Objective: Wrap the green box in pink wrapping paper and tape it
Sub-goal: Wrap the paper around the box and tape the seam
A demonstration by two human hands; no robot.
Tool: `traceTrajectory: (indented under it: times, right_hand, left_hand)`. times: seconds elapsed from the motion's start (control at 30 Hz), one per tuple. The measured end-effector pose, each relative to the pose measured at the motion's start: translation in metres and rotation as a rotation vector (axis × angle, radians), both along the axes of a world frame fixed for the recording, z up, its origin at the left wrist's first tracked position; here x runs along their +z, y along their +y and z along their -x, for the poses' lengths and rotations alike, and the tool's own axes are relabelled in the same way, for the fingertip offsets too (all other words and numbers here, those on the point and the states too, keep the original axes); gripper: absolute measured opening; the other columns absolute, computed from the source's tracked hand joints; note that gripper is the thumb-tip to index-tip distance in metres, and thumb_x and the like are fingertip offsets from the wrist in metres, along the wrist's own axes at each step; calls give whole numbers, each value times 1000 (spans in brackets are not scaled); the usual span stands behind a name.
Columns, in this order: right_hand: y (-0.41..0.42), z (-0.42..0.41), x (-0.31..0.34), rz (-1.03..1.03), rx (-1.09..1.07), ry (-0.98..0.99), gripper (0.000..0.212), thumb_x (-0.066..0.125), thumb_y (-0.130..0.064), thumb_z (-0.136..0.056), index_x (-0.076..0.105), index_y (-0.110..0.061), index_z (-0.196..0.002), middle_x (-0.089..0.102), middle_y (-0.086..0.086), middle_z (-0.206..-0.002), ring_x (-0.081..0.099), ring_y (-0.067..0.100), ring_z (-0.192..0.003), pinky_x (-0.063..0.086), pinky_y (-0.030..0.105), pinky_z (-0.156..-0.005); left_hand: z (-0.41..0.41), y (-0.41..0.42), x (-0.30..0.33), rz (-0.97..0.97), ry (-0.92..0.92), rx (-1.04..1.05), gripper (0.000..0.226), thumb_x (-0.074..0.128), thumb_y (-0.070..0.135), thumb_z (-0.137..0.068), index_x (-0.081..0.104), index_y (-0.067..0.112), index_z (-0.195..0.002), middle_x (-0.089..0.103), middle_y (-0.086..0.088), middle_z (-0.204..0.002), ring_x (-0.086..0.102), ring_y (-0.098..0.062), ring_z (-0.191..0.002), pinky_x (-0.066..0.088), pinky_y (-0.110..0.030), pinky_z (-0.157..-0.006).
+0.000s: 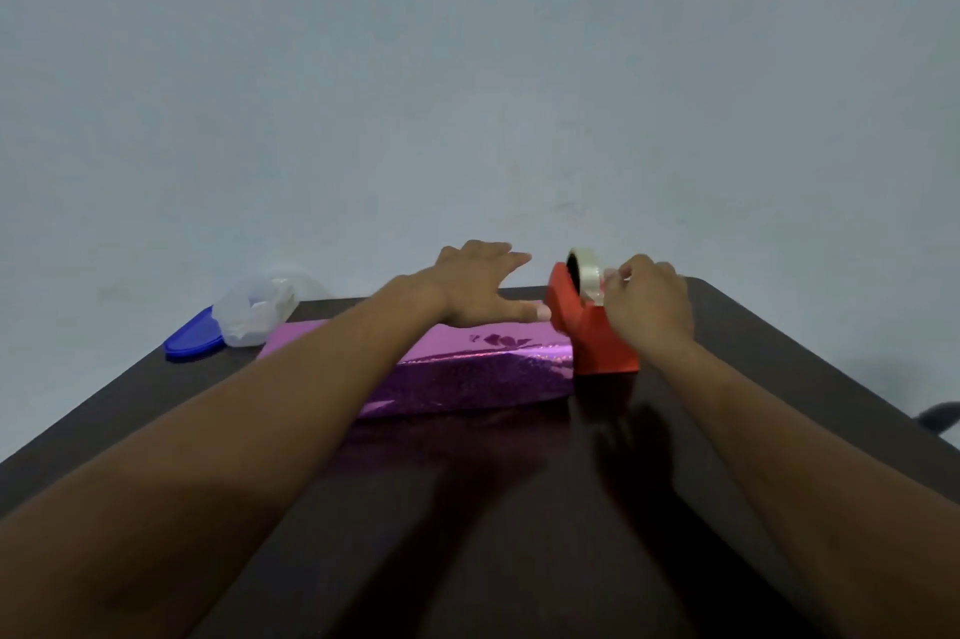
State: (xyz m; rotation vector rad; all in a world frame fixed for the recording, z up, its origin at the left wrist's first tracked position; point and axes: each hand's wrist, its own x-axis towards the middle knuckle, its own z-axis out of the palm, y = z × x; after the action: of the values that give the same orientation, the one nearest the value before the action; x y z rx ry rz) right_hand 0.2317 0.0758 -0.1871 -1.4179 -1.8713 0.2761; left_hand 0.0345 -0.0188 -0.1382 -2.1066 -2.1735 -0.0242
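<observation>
Shiny pink wrapping paper (467, 368) covers the box on the dark table (519, 508); no green shows. My left hand (483, 290) lies flat on top of the wrapped box with fingers spread, pressing the paper down. Just right of the box stands a red tape dispenser (587, 331) with a roll of clear tape (587, 272) on top. My right hand (649, 305) reaches over the dispenser, its fingertips pinching at the tape by the roll.
A blue lid (189, 339) and a crumpled clear plastic bag (260, 308) lie at the table's far left. A pale wall stands right behind the table's far edge. The table's right edge slants close to my right arm.
</observation>
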Motion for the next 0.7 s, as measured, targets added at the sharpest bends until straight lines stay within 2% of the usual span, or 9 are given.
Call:
traceTrajectory:
  times: [0.07, 0.13, 0.2, 0.27, 0.33, 0.5, 0.57, 0.63, 0.7]
  right_hand:
    - [15, 1, -8, 227, -18, 80, 47, 48, -45, -94, 63, -7, -117, 61, 20, -123, 55, 41, -116, 47, 43, -92]
    - [29, 3, -17, 453, 29, 265, 59, 54, -52, -84, 63, -7, -120, 65, 17, -119, 63, 38, -108, 53, 41, -88]
    - [52, 4, -27, 573, 103, 464, 67, 59, -54, -70, 65, -8, -118, 70, 15, -110, 68, 36, -96, 58, 48, -87]
    - [48, 3, -19, 637, 166, 594, 62, 63, -49, -63, 69, -7, -109, 72, 14, -101, 71, 35, -89, 59, 53, -85]
    - [32, 2, -3, 688, 212, 638, 54, 68, -40, -60, 69, -7, -103, 72, 14, -97, 71, 35, -88, 59, 51, -85]
    - [28, 4, 12, 776, 199, 614, 39, 80, -17, -64, 72, -3, -100, 75, 13, -94, 72, 33, -88, 58, 51, -86]
    - [19, 6, 23, 761, 186, 659, 24, 74, -8, -80, 68, 4, -99, 73, 11, -93, 68, 28, -89, 57, 42, -88]
    - [15, 6, 31, 743, 227, 758, 18, 62, -6, -93, 60, 1, -110, 61, 10, -87, 59, 25, -80, 52, 35, -73]
    - [11, 3, 37, 717, 268, 863, 30, 59, -5, -95, 55, 0, -124, 53, 9, -83, 54, 21, -67, 51, 31, -59]
  left_hand:
    - [-22, 25, -5, 15, 28, -51, 103, 47, 85, -82, 13, 30, -163, 10, -6, -170, 9, -27, -155, 12, -54, -123]
    - [-42, 46, -10, 10, 64, -91, 106, 55, 82, -80, 15, 29, -162, 13, -7, -170, 12, -28, -155, 15, -54, -121]
    - [-57, 63, -11, 3, 93, -120, 111, 60, 82, -76, 16, 28, -162, 13, -6, -170, 13, -29, -154, 16, -54, -120]
    - [-66, 75, -12, 7, 106, -130, 117, 65, 81, -72, 15, 25, -162, 11, -5, -170, 10, -28, -155, 14, -54, -120]
    - [-70, 81, -13, 18, 120, -124, 121, 68, 80, -71, 13, 22, -162, 7, -4, -171, 7, -27, -156, 12, -53, -121]
    - [-67, 83, -21, 31, 29, -107, 127, 72, 76, -70, 5, 22, -163, -3, 0, -171, 1, -24, -157, 10, -52, -122]
    - [-65, 82, -24, 10, 5, -95, 127, 74, 75, -70, 6, 22, -163, -1, 1, -171, 2, -24, -157, 11, -51, -123]
    - [-64, 82, -25, -15, -25, -84, 128, 75, 75, -67, 8, 24, -163, 2, 1, -171, 5, -25, -157, 13, -52, -123]
    - [-62, 82, -28, -28, -47, -84, 126, 76, 76, -66, 10, 26, -162, 5, 1, -171, 8, -27, -156, 14, -53, -123]
